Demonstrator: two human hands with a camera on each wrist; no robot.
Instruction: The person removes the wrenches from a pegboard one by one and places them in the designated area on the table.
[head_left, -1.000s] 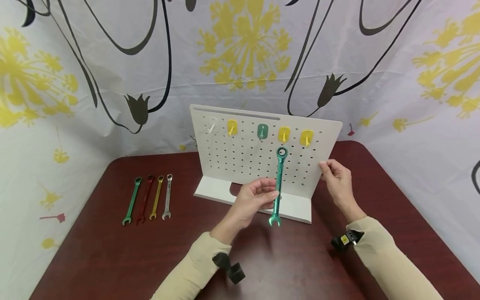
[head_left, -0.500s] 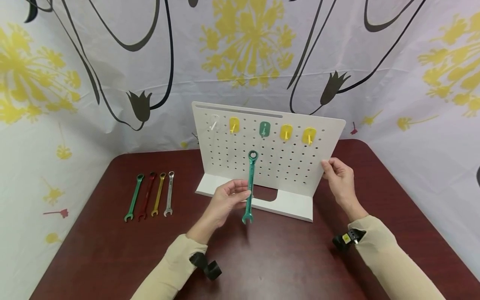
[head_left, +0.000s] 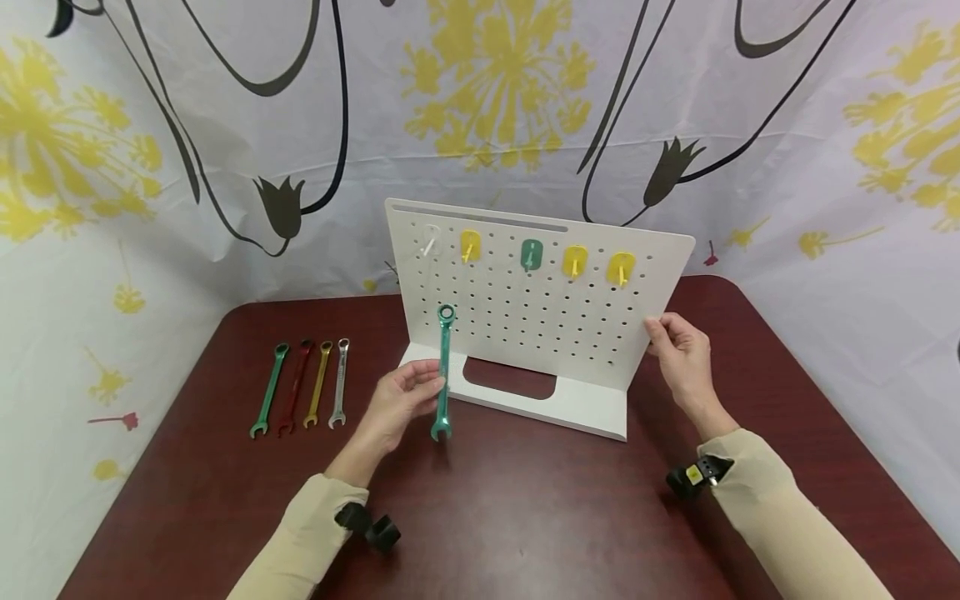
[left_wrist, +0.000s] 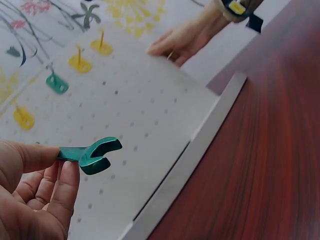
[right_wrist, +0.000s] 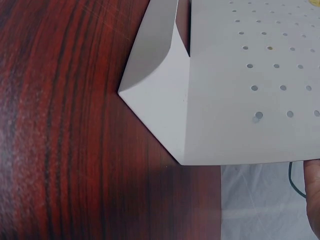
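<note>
Before pegboard (head_left: 525,325), left hand (head_left: 397,400) pinches teal wrench (head_left: 443,371) upright.

The teal-green combination wrench (head_left: 443,371) stands nearly upright in the air in front of the left part of the white pegboard (head_left: 540,317), ring end up, open jaw end down just above the dark red table, pinched at mid-shaft between fingers.

wrenches (head_left: 303,387) left of pegboard (head_left: 536,321), on table (head_left: 525,517)
</note>
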